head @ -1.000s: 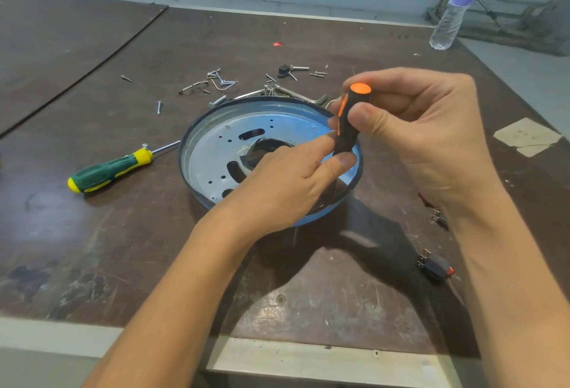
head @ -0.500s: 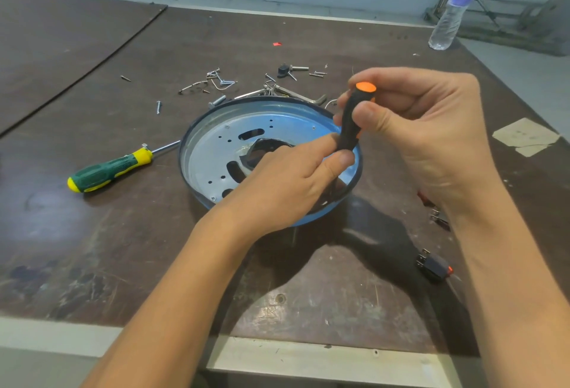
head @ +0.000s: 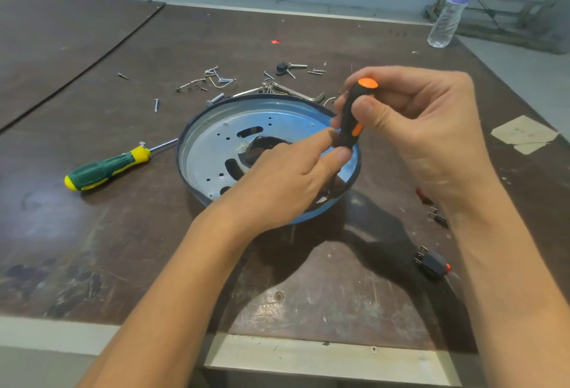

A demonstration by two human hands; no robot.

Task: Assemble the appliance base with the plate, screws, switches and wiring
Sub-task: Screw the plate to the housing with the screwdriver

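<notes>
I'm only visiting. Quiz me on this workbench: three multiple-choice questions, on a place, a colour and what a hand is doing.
1. Where is the green screwdriver? A) on the table, left of the round base B) inside the base C) in a hand
2. The black screwdriver's end cap is: A) red B) orange C) blue
3. The right hand is: A) resting flat B) hanging idle C) gripping the black screwdriver
Answers: A, it lies on the table; B, orange shows above the fingers; C, they curl round the handle.
</notes>
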